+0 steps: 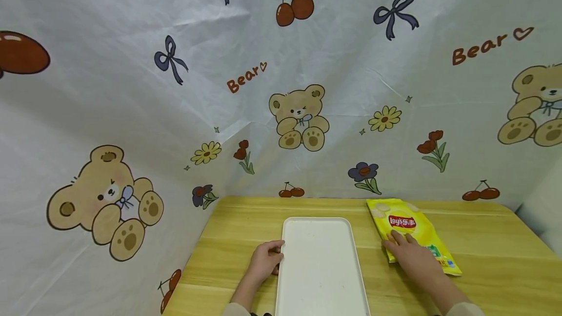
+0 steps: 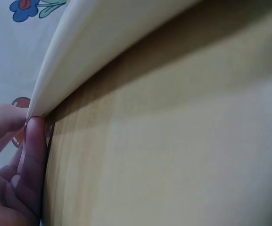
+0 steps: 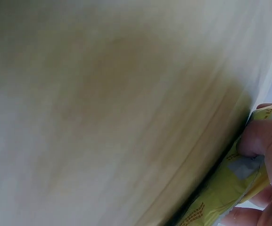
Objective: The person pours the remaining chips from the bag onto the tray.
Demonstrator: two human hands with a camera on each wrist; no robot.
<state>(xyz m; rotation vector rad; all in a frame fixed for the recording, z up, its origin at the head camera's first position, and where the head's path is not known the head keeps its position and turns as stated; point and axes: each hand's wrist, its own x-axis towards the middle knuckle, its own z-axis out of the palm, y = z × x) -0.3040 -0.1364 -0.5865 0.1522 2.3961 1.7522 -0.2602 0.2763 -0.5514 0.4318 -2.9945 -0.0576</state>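
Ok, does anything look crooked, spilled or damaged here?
Nothing spilled or damaged that I can see. The bag, under the right hand, lies slanted beside the straighter tray, and the cloth behind is creased; neither seems worrying.

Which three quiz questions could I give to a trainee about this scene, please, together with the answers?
1. What does the left hand pinch?
2. True or false: in the head view, the yellow Lay's chip bag lies to the right of the white tray.
3. The right hand touches: a) the white tray, b) the yellow Lay's chip bag, c) the left hand.

Key: 1. The white tray's left edge. 2. True. 3. b.
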